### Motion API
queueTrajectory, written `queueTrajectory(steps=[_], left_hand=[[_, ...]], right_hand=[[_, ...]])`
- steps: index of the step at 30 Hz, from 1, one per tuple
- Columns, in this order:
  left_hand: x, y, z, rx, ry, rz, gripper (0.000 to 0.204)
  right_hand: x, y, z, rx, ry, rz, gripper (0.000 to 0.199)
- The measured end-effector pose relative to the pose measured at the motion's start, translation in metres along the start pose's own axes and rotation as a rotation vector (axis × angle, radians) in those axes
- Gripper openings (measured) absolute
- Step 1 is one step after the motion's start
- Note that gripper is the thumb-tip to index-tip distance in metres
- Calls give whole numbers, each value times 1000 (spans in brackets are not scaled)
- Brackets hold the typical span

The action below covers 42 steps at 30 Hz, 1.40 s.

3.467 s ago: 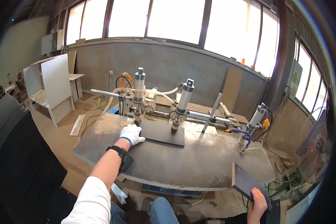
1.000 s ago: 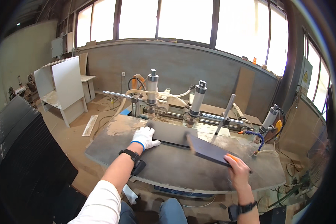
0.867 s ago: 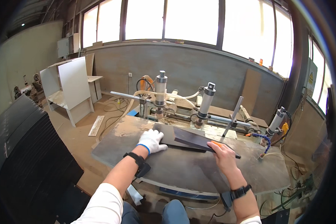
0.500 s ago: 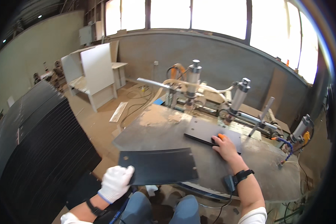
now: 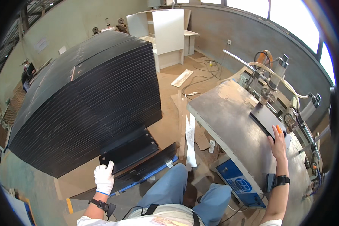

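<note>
My left hand (image 5: pixel 104 177), in a white glove, grips the near left corner of a flat black panel (image 5: pixel 133 150) with small holes at its ends. That panel is low beside the tall stack of black panels (image 5: pixel 86 98); whether it rests on the pieces beneath it I cannot tell. On the metal worktable at right, my bare right hand (image 5: pixel 278 147) lies with fingers stretched out on a dark board (image 5: pixel 266 119). Something orange covers one of its fingertips. The board sits under the machine's upright cylinders (image 5: pixel 280 67), and its far end is partly hidden by them.
The worktable (image 5: pixel 222 107) bears sawdust toward its far corner, with a blue control box (image 5: pixel 235 182) below. Hoses run along the machine. On the floor between stack and table lie white strips (image 5: pixel 190 141), board scraps and cables (image 5: pixel 199 77). A white cabinet (image 5: pixel 168 32) stands beyond.
The view has swung left. My left hand has carried the black panel from the table's front edge down beside the stack. My right hand stays at the board, its fingers now straighter.
</note>
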State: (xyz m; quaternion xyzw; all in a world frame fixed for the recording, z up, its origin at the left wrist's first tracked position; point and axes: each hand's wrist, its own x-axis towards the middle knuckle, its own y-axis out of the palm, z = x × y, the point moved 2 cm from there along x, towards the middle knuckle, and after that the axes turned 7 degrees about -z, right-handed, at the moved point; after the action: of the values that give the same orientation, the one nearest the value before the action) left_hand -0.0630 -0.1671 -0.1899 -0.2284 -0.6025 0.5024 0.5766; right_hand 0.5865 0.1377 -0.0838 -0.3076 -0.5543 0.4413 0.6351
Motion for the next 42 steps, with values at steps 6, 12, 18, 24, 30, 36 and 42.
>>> queueTrajectory(steps=[6,12,18,24,30,36,42], left_hand=[[26,30,11,-180,-105,202,84],[56,4,-14,-5,10,341,64],[146,-17,-189,-811,350,-114,71],[264,-87,-462,-993,965,-307,53],[310,-90,-578,-632,988,65,59],[305,-97,-566,-658,970,33,54],[258,-125,-494,-652,1087,39,60]], right_hand=[[-108,-100,10,38,5,-258,61],[-384,-257,-14,-495,653,-341,76],[-604,-343,46,-595,1705,73,101],[-587,-278,59,-842,1220,-40,90],[-470,-278,41,-845,657,-352,54],[-312,-254,-20,-430,306,-538,45],[-137,-161,-45,-207,-21,-386,43]])
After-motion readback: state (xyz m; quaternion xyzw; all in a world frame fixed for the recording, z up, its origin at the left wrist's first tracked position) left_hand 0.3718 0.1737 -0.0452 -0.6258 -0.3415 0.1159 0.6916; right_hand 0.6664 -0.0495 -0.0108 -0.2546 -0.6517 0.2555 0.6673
